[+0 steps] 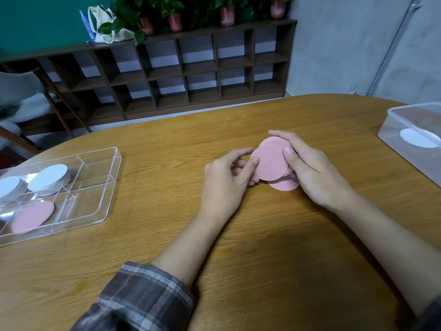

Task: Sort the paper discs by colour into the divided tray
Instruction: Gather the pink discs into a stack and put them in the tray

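Observation:
A small fanned stack of pink paper discs (272, 163) lies at the middle of the wooden table, and both hands hold it. My left hand (226, 182) pinches its left edge between thumb and fingers. My right hand (307, 168) grips its right side, thumb on top and fingers curled round the far edge. The clear divided tray (105, 201) stands at the left. Its back compartment holds white discs (50, 179) in two piles. A pink disc (32, 217) lies in the front left compartment.
A clear plastic box (393, 130) with a white disc (418, 137) in it stands at the table's right edge. Behind the table are a dark wooden shelf unit (191, 72) with potted plants and a chair (28, 96) at the left.

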The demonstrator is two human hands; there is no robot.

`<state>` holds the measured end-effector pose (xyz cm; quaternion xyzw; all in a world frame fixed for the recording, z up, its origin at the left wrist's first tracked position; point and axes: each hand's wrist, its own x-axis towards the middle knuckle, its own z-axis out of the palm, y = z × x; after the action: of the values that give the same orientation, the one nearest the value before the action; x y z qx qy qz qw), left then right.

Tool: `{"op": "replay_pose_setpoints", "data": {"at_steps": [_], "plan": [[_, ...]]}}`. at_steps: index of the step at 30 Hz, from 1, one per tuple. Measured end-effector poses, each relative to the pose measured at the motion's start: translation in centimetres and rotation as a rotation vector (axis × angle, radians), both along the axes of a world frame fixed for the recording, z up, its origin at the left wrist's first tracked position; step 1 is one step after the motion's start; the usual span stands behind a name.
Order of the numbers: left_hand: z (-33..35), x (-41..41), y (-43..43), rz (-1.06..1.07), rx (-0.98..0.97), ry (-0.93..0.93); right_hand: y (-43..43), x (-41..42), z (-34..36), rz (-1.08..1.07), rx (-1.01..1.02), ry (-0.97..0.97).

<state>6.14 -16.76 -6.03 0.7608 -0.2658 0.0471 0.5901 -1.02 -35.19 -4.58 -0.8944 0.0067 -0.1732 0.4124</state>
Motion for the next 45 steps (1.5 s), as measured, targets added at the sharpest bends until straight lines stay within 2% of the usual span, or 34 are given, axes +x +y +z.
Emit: {"op": "replay_pose_setpoints", "data": {"at_steps": [5, 10, 22, 25, 27, 30, 33, 39, 45], "plan": [[0.2, -0.3, 0.1, 0.008, 0.011, 0.011, 0.4, -0.2, 0.0, 0.019, 0.009, 0.002], [0.0, -0.3, 0.1, 0.060, 0.029, 0.026, 1.6, -0.3, 0.3, 0.054, 0.119, 0.085], [0.4, -0.9, -0.2, 0.114, 0.025, 0.031, 1.2, -0.2, 0.1, 0.077, 0.039, 0.133], [0.3, -0.9, -0.3, 0.115, 0.138, -0.063, -0.3, -0.1, 0.3, -0.028, -0.145, 0.053], [-0.2, -0.8, -0.4, 0.074, 0.270, -0.178, -1.7, 0.0, 0.6, -0.155, -0.196, 0.011], [-0.8, -0.7, -0.7, -0.132, 0.472, -0.321, -3.0, -0.1, 0.6, -0.270, -0.254, 0.038], [-0.9, -0.9, -0.6, -0.242, 0.621, -0.353, -2.8, -0.2, 0.5, -0.286, -0.350, 0.074], [-0.5, -0.8, -0.2, -0.059, 0.694, -0.356, -2.4, -0.1, 0.7, -0.321, -0.452, 0.180], [-0.2, -0.5, 0.0, -0.011, 0.739, -0.469, -1.9, -0.1, 0.4, -0.298, -0.461, 0.215]]}}
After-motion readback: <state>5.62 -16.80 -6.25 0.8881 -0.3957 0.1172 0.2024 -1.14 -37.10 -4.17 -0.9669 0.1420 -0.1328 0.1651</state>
